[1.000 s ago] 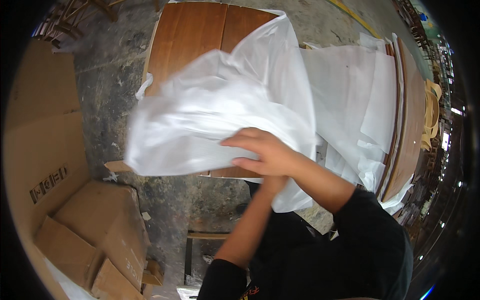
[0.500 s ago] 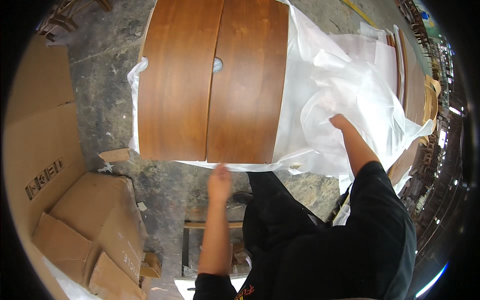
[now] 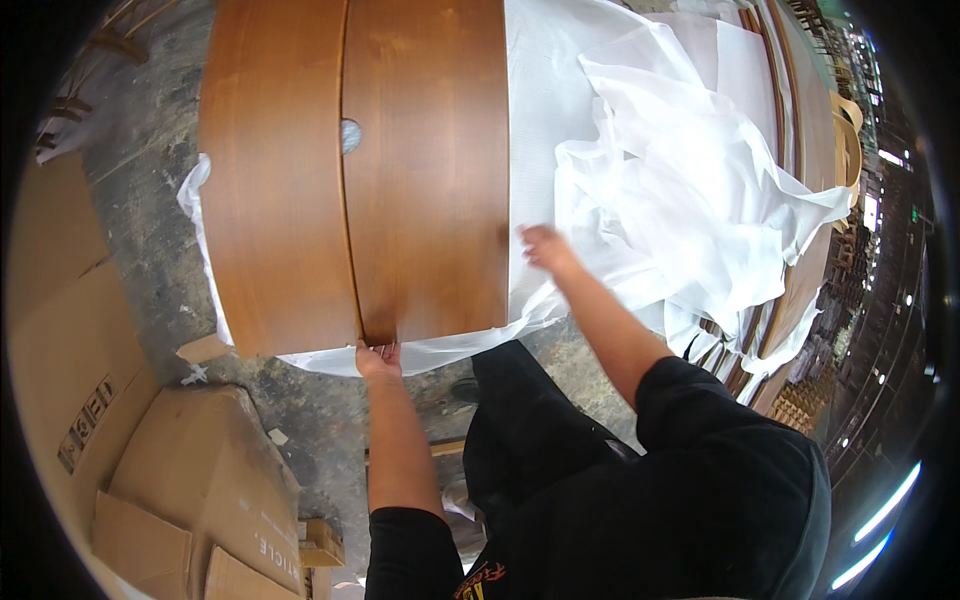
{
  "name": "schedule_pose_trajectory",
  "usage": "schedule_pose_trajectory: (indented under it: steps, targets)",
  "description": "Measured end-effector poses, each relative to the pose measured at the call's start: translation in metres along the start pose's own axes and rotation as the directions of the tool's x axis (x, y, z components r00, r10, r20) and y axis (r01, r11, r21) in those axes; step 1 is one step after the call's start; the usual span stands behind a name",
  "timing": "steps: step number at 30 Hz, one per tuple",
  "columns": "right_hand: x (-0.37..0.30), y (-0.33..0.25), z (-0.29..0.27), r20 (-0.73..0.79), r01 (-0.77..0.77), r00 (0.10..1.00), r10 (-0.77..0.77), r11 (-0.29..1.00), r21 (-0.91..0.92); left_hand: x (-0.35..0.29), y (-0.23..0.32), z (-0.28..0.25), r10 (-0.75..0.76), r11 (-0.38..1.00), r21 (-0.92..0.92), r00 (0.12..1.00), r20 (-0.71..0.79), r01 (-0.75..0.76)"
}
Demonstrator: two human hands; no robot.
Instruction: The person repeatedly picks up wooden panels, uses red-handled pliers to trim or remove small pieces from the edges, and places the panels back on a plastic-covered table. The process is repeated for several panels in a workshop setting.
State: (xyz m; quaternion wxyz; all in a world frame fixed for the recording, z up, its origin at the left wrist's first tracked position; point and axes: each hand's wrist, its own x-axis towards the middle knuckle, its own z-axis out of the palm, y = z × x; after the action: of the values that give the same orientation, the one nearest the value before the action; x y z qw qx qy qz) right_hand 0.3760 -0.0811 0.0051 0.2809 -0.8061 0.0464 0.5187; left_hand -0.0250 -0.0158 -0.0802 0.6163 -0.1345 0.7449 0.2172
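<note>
Two brown wooden panels lie side by side: a left panel (image 3: 275, 190) and a right panel (image 3: 430, 170), with a narrow seam and a small round cutout between them. My left hand (image 3: 380, 360) grips the near edge of the right panel beside the seam, some of its fingers hidden by the wood. Just off that panel's right edge, over white wrapping sheet (image 3: 535, 110), hovers my right hand (image 3: 545, 248). Its fingers are apart, slightly blurred, and hold nothing. The same thin white sheet shows under the panels and lies crumpled to the right.
Cardboard boxes (image 3: 215, 470) stand at the lower left by a tall cardboard sheet (image 3: 60, 300). More wooden panels (image 3: 785, 90) are stacked at the right, partly under white sheet. Wooden chair parts (image 3: 110, 45) are at the far left on the concrete floor (image 3: 150, 170).
My left hand has come up to the right panel's near edge and taken hold of it. My right hand has moved left from the crumpled sheet toward the panel. The view has shifted right.
</note>
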Motion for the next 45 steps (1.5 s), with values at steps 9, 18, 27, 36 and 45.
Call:
schedule_pose_trajectory:
  steps: [9, 18, 27, 36, 45]
  targets:
    - [0.0, 0.06, 0.074, -0.242, -0.027, 0.97, -0.016, 0.985, -0.173, -0.006, -0.013, 0.009, 0.082, 0.994, -0.059, 0.987, -0.139, -0.091]
    - [0.005, 0.058, 0.062, -0.2, -0.032, 0.979, -0.042, 0.934, -0.356, -0.014, -0.01, 0.012, 0.129, 0.991, 0.01, 0.972, -0.198, -0.13]
    - [0.001, 0.051, 0.064, -0.173, -0.036, 0.984, -0.027, 0.936, -0.351, -0.02, -0.008, 0.018, 0.112, 0.994, 0.026, 0.962, -0.249, -0.109]
    - [-0.004, 0.043, 0.067, -0.186, -0.053, 0.982, -0.016, 0.93, -0.364, -0.025, -0.001, 0.025, 0.08, 0.997, 0.029, 0.938, -0.336, -0.074]
    - [-0.044, 0.032, 0.05, -0.188, 0.039, 0.977, -0.096, 0.958, -0.285, -0.054, 0.001, 0.024, 0.006, 0.999, 0.034, 0.966, -0.259, 0.003]
